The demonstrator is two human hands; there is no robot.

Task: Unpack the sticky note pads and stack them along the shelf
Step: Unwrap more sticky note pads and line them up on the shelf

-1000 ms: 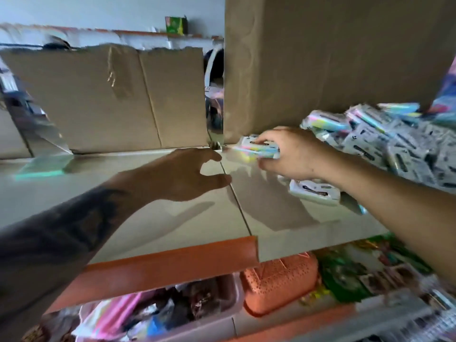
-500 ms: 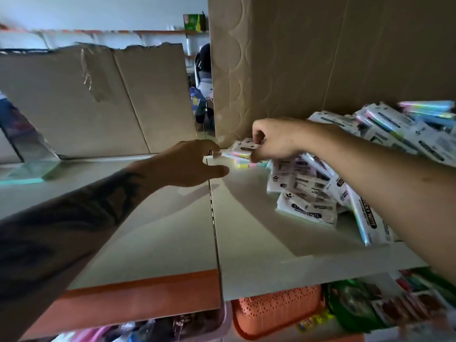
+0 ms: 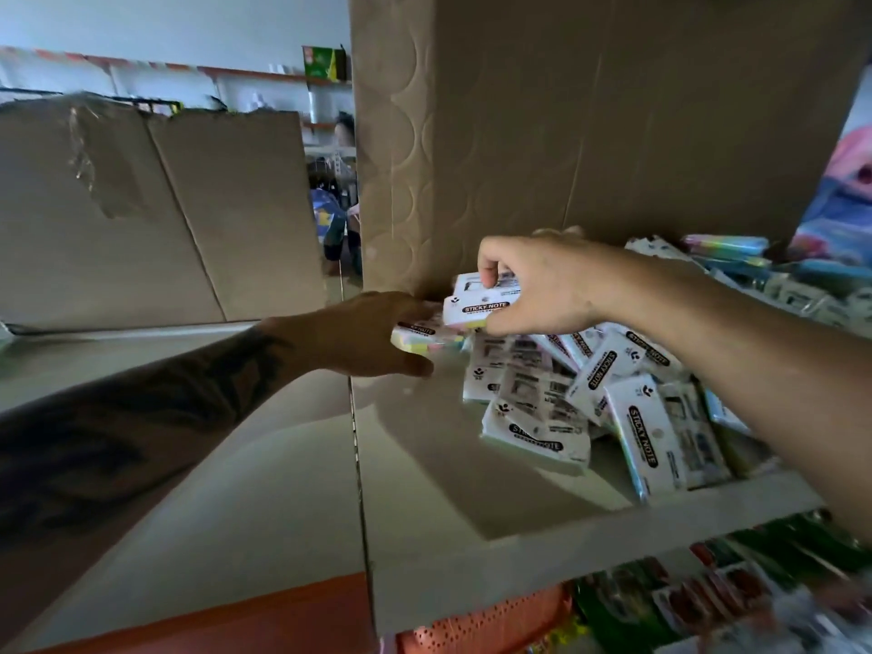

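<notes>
Head view: right hand [image 3: 533, 285] pinches sticky note pad [image 3: 481, 302] onto stack; left hand [image 3: 373, 335] grips bottom pad [image 3: 424, 339], steadying it.

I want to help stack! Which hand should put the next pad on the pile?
Right. The right hand already pinches a sticky note pad just above the pad that the left hand steadies.

I am looking down at a pale shelf [image 3: 245, 502] with an orange front edge, split by a seam where two boards meet. A loose heap of wrapped sticky note pads [image 3: 590, 398] lies on the right board, against a tall cardboard box [image 3: 590, 125] at the back. A second cardboard box [image 3: 141, 219] stands on the left board's rear.
</notes>
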